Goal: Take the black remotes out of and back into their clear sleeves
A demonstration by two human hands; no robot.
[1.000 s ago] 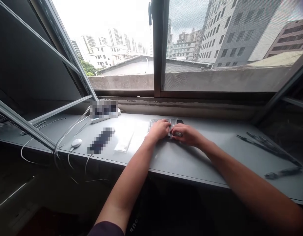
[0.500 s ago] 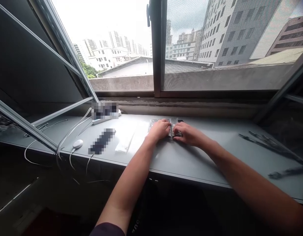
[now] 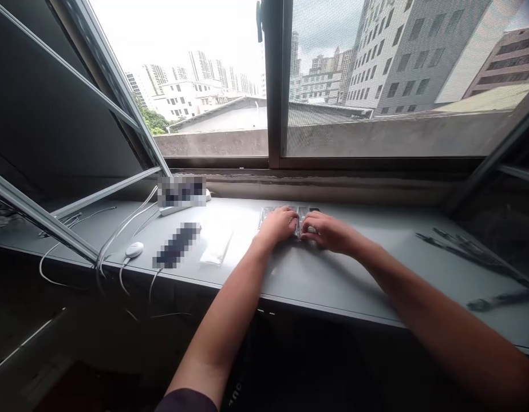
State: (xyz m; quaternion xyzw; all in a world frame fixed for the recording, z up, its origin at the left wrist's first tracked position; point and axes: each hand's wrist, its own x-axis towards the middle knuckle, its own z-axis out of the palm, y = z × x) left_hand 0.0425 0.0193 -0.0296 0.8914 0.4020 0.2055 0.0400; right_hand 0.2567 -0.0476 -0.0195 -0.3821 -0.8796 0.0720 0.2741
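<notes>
Both my hands rest side by side on a grey ledge (image 3: 316, 280) below a window. My left hand (image 3: 278, 226) has its fingers curled over a clear plastic packet (image 3: 267, 214) that lies flat on the ledge. My right hand (image 3: 327, 231) is closed on the packet's right part, where a small dark piece (image 3: 314, 210) shows past the fingertips. The fingertips of the two hands nearly touch at the packet's middle. What is inside the packet is mostly hidden by my fingers.
A second clear packet (image 3: 217, 246) lies left of my hands, beside a blurred dark flat object (image 3: 177, 245). A white puck with a cable (image 3: 133, 249) and a power strip (image 3: 181, 194) with white cords sit further left. Dark pens or tools (image 3: 466, 252) lie at the right.
My hands have stayed on the packet; the right hand's fingers have shifted slightly towards the far edge. The camera has barely moved.
</notes>
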